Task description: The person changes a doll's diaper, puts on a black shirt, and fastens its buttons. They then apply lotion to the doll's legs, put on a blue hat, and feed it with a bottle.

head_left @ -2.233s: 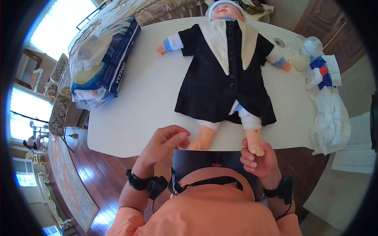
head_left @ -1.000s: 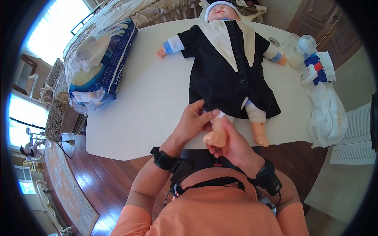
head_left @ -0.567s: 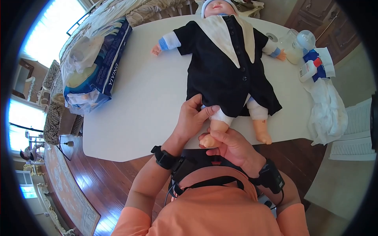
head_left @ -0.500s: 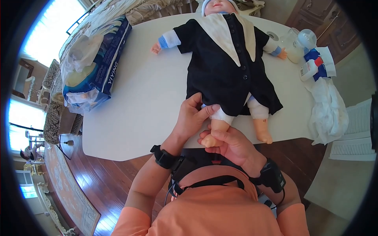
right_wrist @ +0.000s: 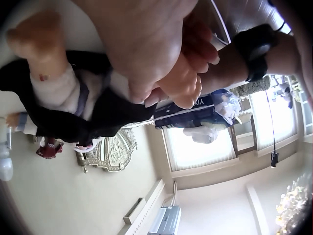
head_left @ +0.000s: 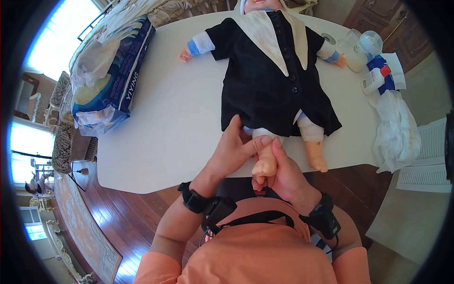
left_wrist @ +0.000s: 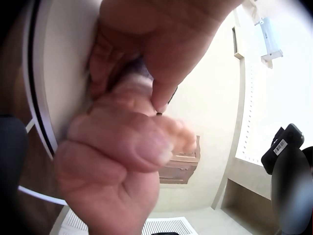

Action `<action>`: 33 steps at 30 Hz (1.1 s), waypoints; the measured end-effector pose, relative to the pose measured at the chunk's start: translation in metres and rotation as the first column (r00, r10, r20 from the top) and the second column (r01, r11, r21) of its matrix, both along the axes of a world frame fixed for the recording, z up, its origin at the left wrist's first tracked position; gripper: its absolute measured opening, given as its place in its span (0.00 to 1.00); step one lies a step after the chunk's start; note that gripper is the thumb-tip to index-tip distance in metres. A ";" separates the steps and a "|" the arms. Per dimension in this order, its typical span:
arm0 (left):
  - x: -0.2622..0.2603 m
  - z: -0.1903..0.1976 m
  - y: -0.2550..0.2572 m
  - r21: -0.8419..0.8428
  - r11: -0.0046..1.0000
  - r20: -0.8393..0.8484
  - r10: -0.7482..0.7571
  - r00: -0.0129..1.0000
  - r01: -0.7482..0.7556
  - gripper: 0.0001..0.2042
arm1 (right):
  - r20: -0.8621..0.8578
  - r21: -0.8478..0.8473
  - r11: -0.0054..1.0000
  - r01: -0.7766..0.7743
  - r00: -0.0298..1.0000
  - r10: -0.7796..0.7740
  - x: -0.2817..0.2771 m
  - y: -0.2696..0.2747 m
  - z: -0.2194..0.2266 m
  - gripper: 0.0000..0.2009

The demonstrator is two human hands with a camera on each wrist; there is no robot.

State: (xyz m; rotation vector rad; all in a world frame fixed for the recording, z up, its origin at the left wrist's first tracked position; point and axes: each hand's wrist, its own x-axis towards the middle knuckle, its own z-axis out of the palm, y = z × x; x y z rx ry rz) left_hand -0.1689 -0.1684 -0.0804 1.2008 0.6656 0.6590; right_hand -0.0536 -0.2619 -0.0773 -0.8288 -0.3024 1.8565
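Note:
A doll in a black dress (head_left: 255, 94) with a broad cream collar lies on its back, feet toward the person. The left hand (head_left: 231, 149) is at the hem, its thumb and fingers around the white-cuffed leg on the image's left. Around that leg's lower part and foot (head_left: 265, 166) curls the right hand (head_left: 289, 177), thumb along the shin. Both thumbs nearly meet on the leg. The right wrist view shows the held foot (right_wrist: 185, 88) beside the right hand (right_wrist: 146, 44). The doll's other foot (head_left: 318, 162) lies free near the table edge.
On the white table (head_left: 156, 118), a blue diaper pack (head_left: 116, 80) lies at left. Bottles (head_left: 370, 43), a red-capped bottle (head_left: 373, 81) and crumpled white material (head_left: 396, 130) are along the right side.
Both hands have come together on one doll leg; the right hand earlier held the other foot. Lately the right thumb has moved up the shin and the foot has risen slightly.

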 end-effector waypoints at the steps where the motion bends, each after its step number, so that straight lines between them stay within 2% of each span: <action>1: -0.001 0.000 -0.001 0.001 1.000 -0.003 0.000 1.000 0.000 0.22 | 0.071 -0.004 1.000 -0.007 0.997 0.007 -0.002 0.000 0.002 0.29; 4: -0.004 -0.001 -0.002 -0.055 0.998 -0.028 0.003 1.000 -0.005 0.24 | 0.192 0.010 1.000 0.003 0.981 -0.005 -0.007 -0.002 0.006 0.29; 5: -0.004 -0.002 -0.002 -0.159 0.987 0.022 0.014 1.000 -0.010 0.23 | 0.242 0.029 0.999 0.020 0.970 -0.026 -0.009 -0.003 0.007 0.30; 6: -0.005 -0.002 -0.003 -0.259 0.966 0.071 0.029 0.997 -0.009 0.23 | 0.243 0.034 0.999 0.017 0.970 -0.025 -0.009 -0.003 0.006 0.30; 7: -0.005 -0.001 -0.004 -0.254 0.967 0.071 0.029 0.997 -0.010 0.23 | 0.210 0.053 0.998 0.024 0.977 -0.035 -0.010 -0.004 0.004 0.29; 9: -0.004 0.003 -0.008 -0.435 0.899 0.169 0.036 0.985 0.042 0.21 | 0.179 0.076 0.997 0.032 0.983 -0.046 -0.010 -0.007 0.004 0.29; 14: -0.010 0.001 -0.009 -0.452 0.891 0.172 0.040 0.984 0.042 0.20 | 0.083 0.029 0.999 -0.035 0.996 0.032 -0.010 -0.008 0.005 0.25; 18: -0.008 0.005 -0.007 -0.422 0.900 0.187 -0.032 0.982 0.109 0.22 | 0.055 0.001 0.998 -0.060 0.997 0.060 -0.010 -0.009 0.003 0.25; 20: -0.003 0.004 -0.006 -0.420 0.902 0.199 -0.015 0.980 0.099 0.21 | 0.043 0.036 0.997 -0.062 0.997 0.060 -0.011 -0.011 0.002 0.28; 21: -0.001 0.004 -0.006 -0.413 0.906 0.213 0.003 0.977 0.088 0.21 | 0.040 0.028 0.998 -0.056 0.998 0.055 -0.013 -0.012 0.001 0.28; 23: 0.000 0.005 -0.007 -0.406 0.908 0.237 -0.002 0.972 0.101 0.19 | 0.135 0.026 0.997 0.070 0.988 -0.073 -0.018 -0.013 0.001 0.29; 26: 0.000 0.003 -0.010 -0.396 0.911 0.265 -0.003 0.964 0.112 0.16 | 0.137 0.042 0.990 0.134 0.981 -0.139 -0.021 -0.013 0.000 0.30; 29: -0.002 -0.001 -0.011 -0.410 0.908 0.264 0.021 0.964 0.092 0.14 | 0.144 0.008 0.987 0.158 0.977 -0.157 -0.021 -0.014 -0.004 0.30; 31: -0.004 -0.001 -0.009 -0.400 0.908 0.241 -0.030 0.970 0.128 0.13 | 0.131 -0.005 0.988 0.155 0.979 -0.153 -0.019 -0.017 -0.005 0.29; 33: -0.003 0.003 -0.010 -0.408 0.905 0.255 -0.014 0.967 0.120 0.14 | -0.031 0.052 0.995 0.088 0.996 -0.087 -0.014 -0.019 -0.009 0.28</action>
